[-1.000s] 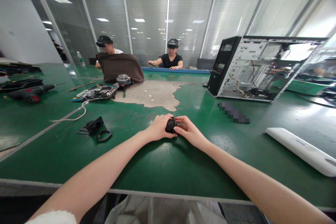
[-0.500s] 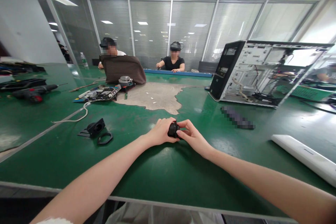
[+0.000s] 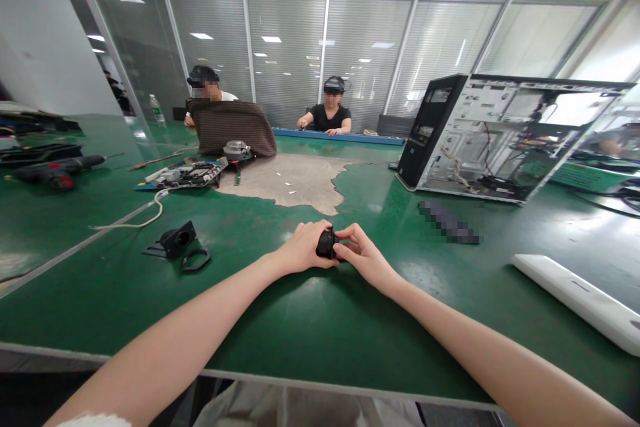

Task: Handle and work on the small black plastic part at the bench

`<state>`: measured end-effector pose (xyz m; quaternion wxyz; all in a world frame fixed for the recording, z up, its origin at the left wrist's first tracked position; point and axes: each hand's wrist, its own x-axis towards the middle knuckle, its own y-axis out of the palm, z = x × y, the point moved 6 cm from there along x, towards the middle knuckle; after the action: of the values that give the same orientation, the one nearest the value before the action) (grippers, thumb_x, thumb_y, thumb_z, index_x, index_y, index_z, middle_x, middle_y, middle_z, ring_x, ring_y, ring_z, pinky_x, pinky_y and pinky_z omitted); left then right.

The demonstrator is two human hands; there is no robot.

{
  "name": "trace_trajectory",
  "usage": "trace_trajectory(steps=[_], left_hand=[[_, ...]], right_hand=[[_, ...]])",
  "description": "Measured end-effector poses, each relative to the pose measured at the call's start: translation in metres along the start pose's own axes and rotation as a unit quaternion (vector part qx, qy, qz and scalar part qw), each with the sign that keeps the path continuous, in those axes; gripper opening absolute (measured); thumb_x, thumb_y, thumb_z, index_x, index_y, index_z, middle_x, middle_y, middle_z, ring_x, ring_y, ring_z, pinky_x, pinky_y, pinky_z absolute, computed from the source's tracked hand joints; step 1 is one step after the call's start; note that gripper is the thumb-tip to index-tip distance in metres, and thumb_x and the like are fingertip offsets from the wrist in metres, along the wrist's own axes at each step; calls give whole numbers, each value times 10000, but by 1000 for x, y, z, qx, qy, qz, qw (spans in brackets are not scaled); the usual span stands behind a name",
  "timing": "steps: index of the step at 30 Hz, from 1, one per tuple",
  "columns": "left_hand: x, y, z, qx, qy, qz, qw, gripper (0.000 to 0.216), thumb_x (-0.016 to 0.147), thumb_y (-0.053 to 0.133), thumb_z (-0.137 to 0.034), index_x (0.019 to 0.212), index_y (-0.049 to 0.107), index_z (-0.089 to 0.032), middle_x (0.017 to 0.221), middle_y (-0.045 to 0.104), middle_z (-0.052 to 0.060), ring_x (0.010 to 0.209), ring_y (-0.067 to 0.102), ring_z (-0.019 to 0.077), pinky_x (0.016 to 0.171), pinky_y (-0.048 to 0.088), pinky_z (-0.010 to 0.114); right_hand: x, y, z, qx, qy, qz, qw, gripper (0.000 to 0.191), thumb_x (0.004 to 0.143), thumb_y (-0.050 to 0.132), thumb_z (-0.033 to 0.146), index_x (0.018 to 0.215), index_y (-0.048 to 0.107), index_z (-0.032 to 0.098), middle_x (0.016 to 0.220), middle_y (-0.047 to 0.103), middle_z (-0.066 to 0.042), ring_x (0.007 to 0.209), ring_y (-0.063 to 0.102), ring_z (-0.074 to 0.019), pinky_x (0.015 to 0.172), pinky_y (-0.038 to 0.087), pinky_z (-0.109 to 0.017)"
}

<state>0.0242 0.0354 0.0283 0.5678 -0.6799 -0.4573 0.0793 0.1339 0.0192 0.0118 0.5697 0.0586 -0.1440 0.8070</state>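
Much of the small black part (image 3: 325, 244) is hidden, since both hands close around it; only its dark, rounded middle shows between them, and its exact shape is hard to make out. It is at the centre of the worktop (image 3: 270, 333), a little above or on the green surface; which of the two cannot be told. The left hand (image 3: 306, 245) wraps it from the left, fingers curled over the far side and thumb along the near side, clamped on it. The right hand (image 3: 363, 252) grips its right end between thumb and fingertips; the remaining fingers are bent, and their tips are partly out of sight.

A dark object (image 3: 450, 222) to the right is blurred into blocks, so its nature is unclear. The white device (image 3: 575, 300) near it runs to the right edge of the view. The open computer case (image 3: 450, 140) partly covers a green basket (image 3: 583, 177), and a person (image 3: 617, 141) beyond is smeared and cut off. At the far left, a brown padded panel (image 3: 230, 128) hides most of a co-worker (image 3: 224, 96). Well apart from the left hand, a black bracket (image 3: 177, 237) lies just beside a black ring (image 3: 185, 260).
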Motion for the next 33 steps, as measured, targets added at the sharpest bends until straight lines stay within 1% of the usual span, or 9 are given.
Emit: trace_trajectory(steps=[4,8,10,13,15,20,25,29,33], left_hand=[[0,-1,-2,-1,8,9,1000,534,587,628,-461,995,407,-197,921,543,33,827,511,215,717,343,310],[0,-1,-1,3,6,8,1000,521,593,620,-454,993,405,-197,915,543,28,811,510,212,693,341,301],[0,0,-1,2,5,7,1000,525,591,622,-447,997,404,-197,903,543,24,804,510,209,692,339,300],[0,0,-1,-4,4,6,1000,547,579,630,-457,1004,404,-198,913,542,26,823,510,213,717,337,310],[0,0,-1,-6,0,10,1000,548,576,634,-459,1003,408,-201,922,542,28,833,511,218,725,337,315],[1,0,-1,-6,-9,14,1000,547,569,643,-448,1002,416,-202,943,542,36,859,508,229,737,338,325],[0,1,0,-2,-9,11,1000,522,584,635,-430,998,413,-201,929,544,31,843,512,221,734,342,321],[0,0,-1,0,-6,7,1000,547,580,634,-450,1010,404,-200,943,540,36,854,507,225,742,340,326],[0,0,-1,-4,-4,8,1000,548,578,634,-459,1006,410,-200,949,537,39,858,504,228,740,338,327]], right_hand=[[1,-3,-3,-24,13,-5,1000,270,741,530,318,964,418,215,958,498,-24,761,549,-114,702,460,-297],[-2,0,3,-11,-16,32,999,266,729,554,297,946,429,210,979,500,-25,874,534,-135,768,443,-301],[-3,1,5,0,-21,37,999,250,725,561,296,917,424,213,963,498,-14,854,539,-128,745,448,-287],[-1,1,5,-2,-11,16,1000,200,744,533,321,871,428,209,893,501,3,726,546,-101,669,454,-268],[0,0,4,-9,-9,6,1000,199,745,528,329,868,431,207,880,503,4,693,541,-94,656,455,-267],[1,-2,1,-32,6,-1,999,291,733,538,331,970,424,207,972,500,-30,793,544,-121,732,455,-304],[-3,2,6,13,-12,46,999,253,715,572,293,903,423,214,918,523,-10,823,551,-132,737,448,-301],[0,0,3,11,-9,16,1000,199,731,551,298,860,426,210,851,520,11,722,552,-105,696,445,-282],[3,-3,0,-10,2,-1,1000,266,717,561,311,928,430,214,938,503,-10,740,548,-106,709,447,-285]])
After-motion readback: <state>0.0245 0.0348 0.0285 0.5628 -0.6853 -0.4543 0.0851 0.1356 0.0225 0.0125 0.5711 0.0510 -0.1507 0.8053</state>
